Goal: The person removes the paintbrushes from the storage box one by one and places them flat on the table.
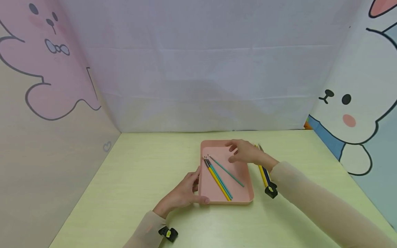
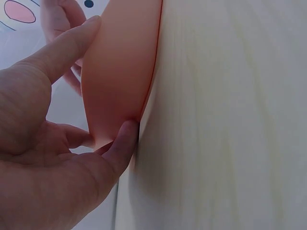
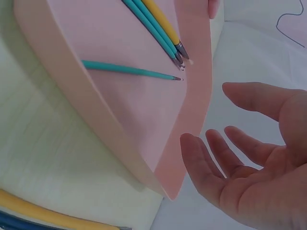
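Pink tray rests near the middle of the pale table, its long sides running away from the person. The left hand grips it at the near left corner: the thumb presses against the near wall, the fingers bend along the left wall, and the left wrist view shows one fingertip up at the rim. The right hand hovers over the tray's far right part and holds nothing; its fingers are loosely bent and parted, the thumb well apart from the forefinger.

Inside the tray, a yellow paintbrush and two teal paintbrushes lie bunched on a slant, bristle ends toward the far left. A separate thin teal paintbrush lies to the right of them, its bristle end near theirs, its handle angled toward the right wall. Outside, beside the tray's right wall, a second yellow paintbrush lies next to a navy paintbrush, both partly hidden by the right arm in the head view
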Demonstrator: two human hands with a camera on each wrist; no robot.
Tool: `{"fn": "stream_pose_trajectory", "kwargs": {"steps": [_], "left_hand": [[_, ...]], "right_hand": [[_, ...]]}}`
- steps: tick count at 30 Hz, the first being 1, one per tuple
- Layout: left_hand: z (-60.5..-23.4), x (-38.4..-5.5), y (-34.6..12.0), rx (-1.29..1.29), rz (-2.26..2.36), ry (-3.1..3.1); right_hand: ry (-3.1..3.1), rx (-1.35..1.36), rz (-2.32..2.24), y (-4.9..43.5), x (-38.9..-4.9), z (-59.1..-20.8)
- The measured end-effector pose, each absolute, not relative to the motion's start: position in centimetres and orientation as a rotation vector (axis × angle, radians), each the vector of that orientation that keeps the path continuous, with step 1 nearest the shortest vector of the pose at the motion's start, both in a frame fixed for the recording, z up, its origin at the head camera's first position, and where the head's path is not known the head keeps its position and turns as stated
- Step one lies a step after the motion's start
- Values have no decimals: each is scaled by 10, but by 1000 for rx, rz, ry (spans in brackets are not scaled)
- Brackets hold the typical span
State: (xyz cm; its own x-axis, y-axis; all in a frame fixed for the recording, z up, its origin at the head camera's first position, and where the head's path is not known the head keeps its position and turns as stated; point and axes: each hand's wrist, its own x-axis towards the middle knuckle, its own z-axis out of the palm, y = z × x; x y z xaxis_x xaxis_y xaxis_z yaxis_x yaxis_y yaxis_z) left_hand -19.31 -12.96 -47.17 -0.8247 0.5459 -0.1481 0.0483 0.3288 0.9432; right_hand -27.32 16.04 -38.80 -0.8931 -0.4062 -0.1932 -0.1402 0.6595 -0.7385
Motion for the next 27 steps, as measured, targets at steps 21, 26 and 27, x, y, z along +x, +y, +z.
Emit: {"fn": "stream_pose_trajectory", "kwargs": {"steps": [21, 26, 27], "left_hand": [[-480, -193, -132, 498, 1566, 2109], [-481, -194, -132, 494, 1574, 2100], [-481, -194, -132, 495, 1575, 2097]], "right_hand": [[2478, -363, -1028, 135, -284, -425], [2496, -319, -971, 132, -285, -429], [2501, -319, -964, 131, -285, -430]]}}
